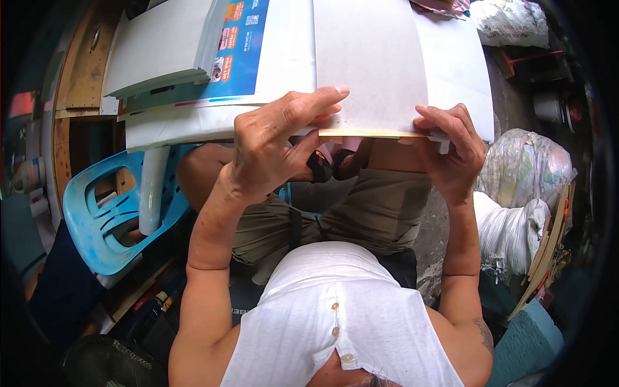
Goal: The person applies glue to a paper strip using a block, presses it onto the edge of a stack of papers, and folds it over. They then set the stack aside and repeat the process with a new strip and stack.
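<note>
A long pale grey sheet or board point(371, 64) lies on the white-covered table, its near edge toward my body. Along that edge runs a thin yellowish strip point(371, 133). At the sheet's left corner is my left hand point(274, 132), index finger stretched over the top and thumb at the edge. My right hand point(454, 142) grips the right corner, with bent fingers above and the thumb below. Whether the sheet is one layer or several cannot be made out.
A stack of white sheets point(158, 48) rests on a blue printed poster point(244, 61) at the table's left. Below stands a blue plastic chair point(106, 206). On the right are a clear bag of plastic point(529, 164), a white bundle point(512, 229) and wooden strips point(547, 248).
</note>
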